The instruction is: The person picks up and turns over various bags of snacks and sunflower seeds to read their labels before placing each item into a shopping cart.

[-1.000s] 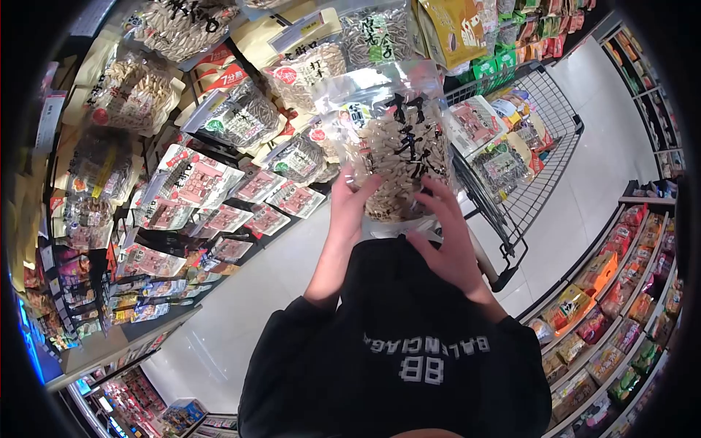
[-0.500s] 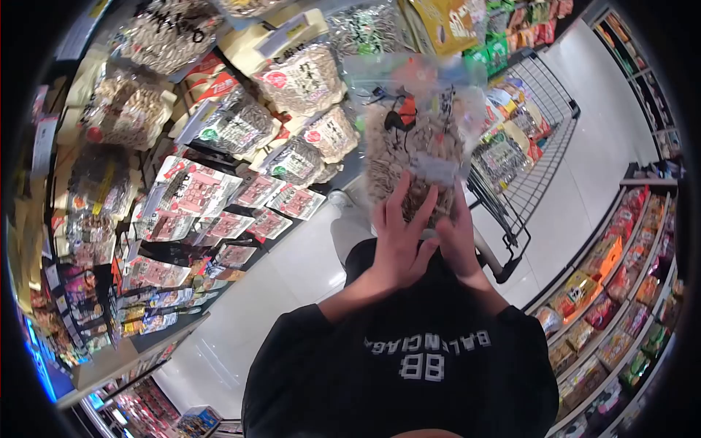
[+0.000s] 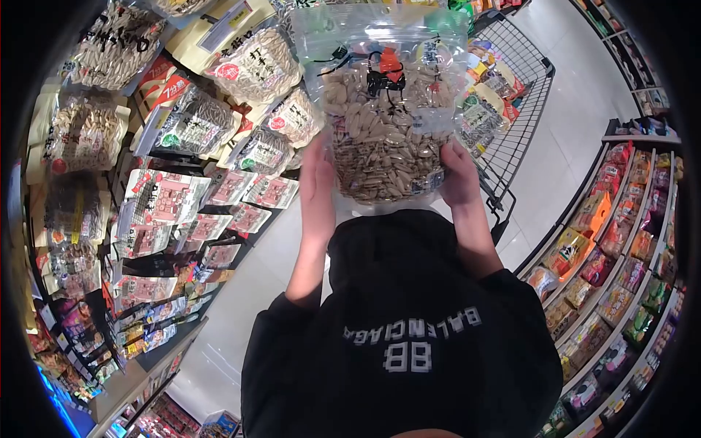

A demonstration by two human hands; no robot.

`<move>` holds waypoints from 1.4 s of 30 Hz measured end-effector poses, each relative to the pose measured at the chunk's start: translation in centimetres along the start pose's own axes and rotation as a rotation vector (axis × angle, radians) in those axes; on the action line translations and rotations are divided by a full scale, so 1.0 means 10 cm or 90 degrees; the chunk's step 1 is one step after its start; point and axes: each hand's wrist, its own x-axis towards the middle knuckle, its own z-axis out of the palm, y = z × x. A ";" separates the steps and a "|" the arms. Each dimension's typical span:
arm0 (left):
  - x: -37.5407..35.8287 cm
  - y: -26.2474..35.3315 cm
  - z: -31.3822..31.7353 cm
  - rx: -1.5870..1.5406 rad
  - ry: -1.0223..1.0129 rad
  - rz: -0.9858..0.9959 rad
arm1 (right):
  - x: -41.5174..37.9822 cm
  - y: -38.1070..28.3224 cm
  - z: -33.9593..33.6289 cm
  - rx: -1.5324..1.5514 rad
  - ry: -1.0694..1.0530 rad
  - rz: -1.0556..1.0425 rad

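Your one view comes from a camera worn on your head, looking forward and steeply down past your black top [image 3: 438,292], which fills the lower middle. Your left hand [image 3: 460,175], right hand [image 3: 318,179] and the clear bag [image 3: 387,124] sit close below it. The wide, round lens bends the right-hand shelves [image 3: 599,270] and takes in the wire cart [image 3: 522,109] and the left-hand display [image 3: 157,197] farther off.

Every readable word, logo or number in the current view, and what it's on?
"BALENCIAGA": black top, upside down
"BB": same top
"7分熟": red shelf pack
"老街口": pink-and-white pack
"打手": cream seed bag, only part legible
Held clear bag: label too blurred
Price tag, right-hand shelf packs: too small
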 end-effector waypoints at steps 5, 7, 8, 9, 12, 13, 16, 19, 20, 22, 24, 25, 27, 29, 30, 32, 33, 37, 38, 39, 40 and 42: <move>-0.09 -0.08 0.07 -0.146 0.004 -0.138 | -0.07 -0.02 -0.06 -0.092 0.065 0.007; -0.07 -0.08 0.10 -0.110 0.001 -0.114 | -0.08 -0.04 -0.06 -0.097 0.078 0.006; -0.07 -0.10 0.10 -0.108 0.009 -0.120 | -0.09 -0.04 -0.07 -0.093 0.079 0.006; -0.07 -0.12 0.08 -0.107 0.018 -0.126 | -0.09 -0.03 -0.08 -0.088 0.079 0.007; -0.07 -0.13 0.10 -0.083 0.066 -0.145 | -0.07 -0.01 -0.14 -0.053 0.056 0.013; -0.07 -0.14 0.10 -0.072 0.086 -0.153 | -0.07 -0.01 -0.15 -0.042 0.041 0.011; -0.08 -0.21 0.04 -0.050 0.082 -0.149 | -0.06 -0.02 -0.16 -0.009 0.012 0.010; -0.06 -0.15 0.08 -0.044 0.081 -0.137 | -0.04 -0.01 -0.15 0.027 0.012 0.020; -0.05 -0.12 0.09 -0.048 0.081 -0.135 | -0.04 -0.01 -0.15 0.038 0.012 0.025; -0.04 -0.09 0.12 -0.065 0.081 -0.144 | -0.02 -0.01 -0.14 0.056 0.009 0.031; -0.02 -0.04 0.14 -0.074 0.081 -0.149 | -0.01 -0.02 -0.12 0.070 0.003 0.034; -0.02 -0.03 0.15 -0.076 0.081 -0.150 | -0.01 -0.02 -0.11 0.072 0.005 0.035; -0.01 -0.07 0.12 -0.073 0.071 -0.147 | 0.00 -0.03 -0.10 0.078 0.009 0.038; 0.00 -0.10 0.11 -0.073 0.063 -0.147 | 0.01 -0.04 -0.07 0.084 0.016 0.038; 0.01 -0.11 0.11 -0.073 0.061 -0.150 | 0.01 -0.05 -0.06 0.087 0.020 0.038; 0.02 -0.11 0.12 -0.077 0.061 -0.154 | 0.00 -0.05 -0.06 0.082 0.020 0.032; 0.02 -0.10 0.13 -0.079 0.063 -0.157 | 0.00 -0.05 -0.06 0.080 0.019 0.029; 0.04 -0.14 0.14 -0.102 0.066 -0.181 | -0.02 -0.06 -0.08 0.067 0.033 0.024; 0.04 -0.14 0.14 -0.107 0.067 -0.184 | -0.02 -0.06 -0.08 0.064 0.038 0.021; 0.04 -0.15 0.14 -0.112 0.069 -0.186 | -0.02 -0.06 -0.08 0.061 0.043 0.018; 0.04 -0.15 0.15 -0.117 0.070 -0.189 | -0.03 -0.06 -0.08 0.037 0.054 0.021; 0.04 -0.13 0.15 -0.097 0.058 -0.182 | -0.04 -0.06 -0.09 -0.012 0.077 0.026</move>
